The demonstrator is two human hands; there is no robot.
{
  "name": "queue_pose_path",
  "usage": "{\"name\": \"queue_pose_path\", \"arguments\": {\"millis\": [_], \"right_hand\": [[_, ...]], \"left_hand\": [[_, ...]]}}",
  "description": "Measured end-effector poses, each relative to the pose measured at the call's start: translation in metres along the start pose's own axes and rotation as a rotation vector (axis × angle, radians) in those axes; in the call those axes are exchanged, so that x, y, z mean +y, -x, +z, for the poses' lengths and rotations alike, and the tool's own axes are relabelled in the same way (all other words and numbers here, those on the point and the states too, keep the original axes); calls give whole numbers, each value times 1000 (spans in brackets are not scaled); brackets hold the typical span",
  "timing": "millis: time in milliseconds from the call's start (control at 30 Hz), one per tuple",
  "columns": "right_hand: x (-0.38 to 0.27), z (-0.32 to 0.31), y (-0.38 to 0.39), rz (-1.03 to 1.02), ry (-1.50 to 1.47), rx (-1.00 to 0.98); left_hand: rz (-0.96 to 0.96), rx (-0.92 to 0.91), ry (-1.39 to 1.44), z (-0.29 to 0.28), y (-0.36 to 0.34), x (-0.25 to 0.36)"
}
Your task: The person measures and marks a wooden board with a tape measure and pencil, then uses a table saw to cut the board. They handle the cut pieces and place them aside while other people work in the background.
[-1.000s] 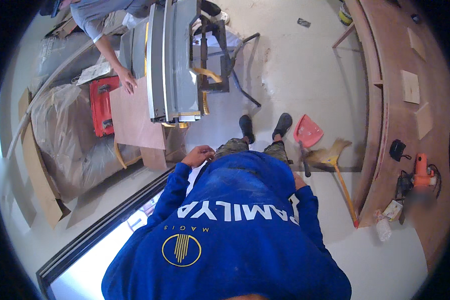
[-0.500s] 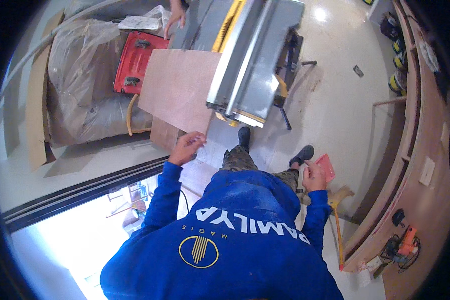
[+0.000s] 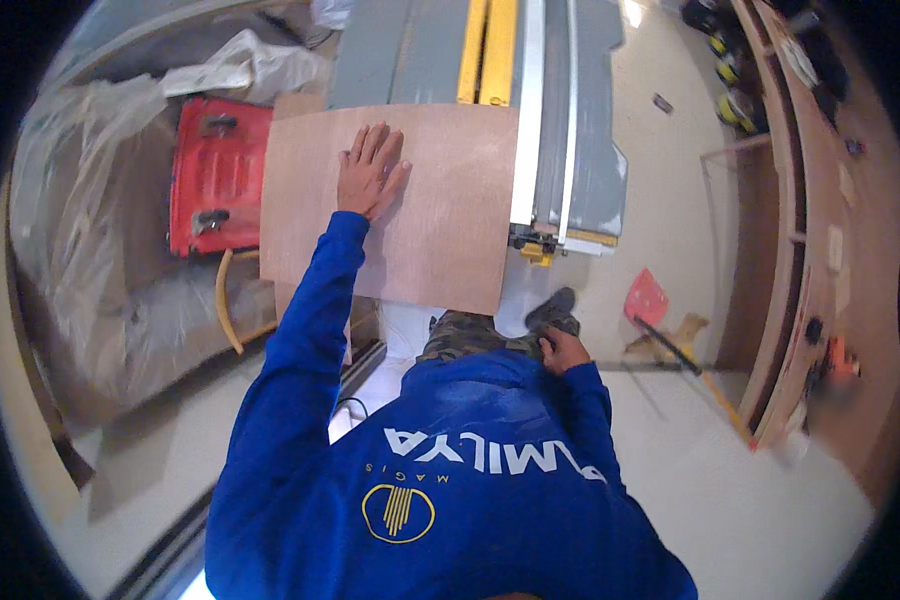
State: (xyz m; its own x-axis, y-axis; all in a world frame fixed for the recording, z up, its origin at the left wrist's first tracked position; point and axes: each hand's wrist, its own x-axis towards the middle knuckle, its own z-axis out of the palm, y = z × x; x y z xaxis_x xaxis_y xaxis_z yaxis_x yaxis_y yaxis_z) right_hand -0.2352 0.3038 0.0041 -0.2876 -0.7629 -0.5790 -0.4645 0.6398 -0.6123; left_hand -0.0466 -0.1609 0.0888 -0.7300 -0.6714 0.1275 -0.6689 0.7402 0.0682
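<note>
Fingers point(image 3: 377, 143) of the left hand point(image 3: 368, 185) lie flat and slightly apart on the plywood sheet point(image 3: 440, 220), which spans the left near part of the grey machine table point(image 3: 595, 170); those of the right hand point(image 3: 566, 350), near side of the table, curl at the camouflage trousers point(image 3: 465, 335), and I cannot tell whether they hold anything. A long wooden unit point(image 3: 840, 215) stands well right of the table, and a plastic-wrapped bulk point(image 3: 95, 240) fills the room to its left. Closer on the table's left is a red wheeled base point(image 3: 232, 180), crowding the sheet's left edge. Off the table's near right corner, a broom point(image 3: 728, 405) and a red dustpan point(image 3: 647, 297) with a dark handle take up floor. Half a second ago the left hand was in the air near the sheet's near edge and the right was raised; another person's hand, then visible left of the table, is out of view. The sheet's right edge runs along the table's silver rail point(image 3: 530, 110), contact unclear, and its near edge juts past the table toward the trousers. Pale floor point(image 3: 675, 190) lies open along the table's right side.
</note>
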Motion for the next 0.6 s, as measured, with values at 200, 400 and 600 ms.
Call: {"name": "queue_pose_path", "arguments": {"millis": [200, 400, 600], "right_hand": [[-45, 48, -12, 93, 51, 33], [-58, 107, -43, 221, -148, 172], [-65, 230, -58, 162, -603, 532]], "left_hand": [[34, -31, -1, 28, -23, 4], [26, -34, 3, 34, -26, -4], [108, 136, 439, 61, -36, -20]]}}
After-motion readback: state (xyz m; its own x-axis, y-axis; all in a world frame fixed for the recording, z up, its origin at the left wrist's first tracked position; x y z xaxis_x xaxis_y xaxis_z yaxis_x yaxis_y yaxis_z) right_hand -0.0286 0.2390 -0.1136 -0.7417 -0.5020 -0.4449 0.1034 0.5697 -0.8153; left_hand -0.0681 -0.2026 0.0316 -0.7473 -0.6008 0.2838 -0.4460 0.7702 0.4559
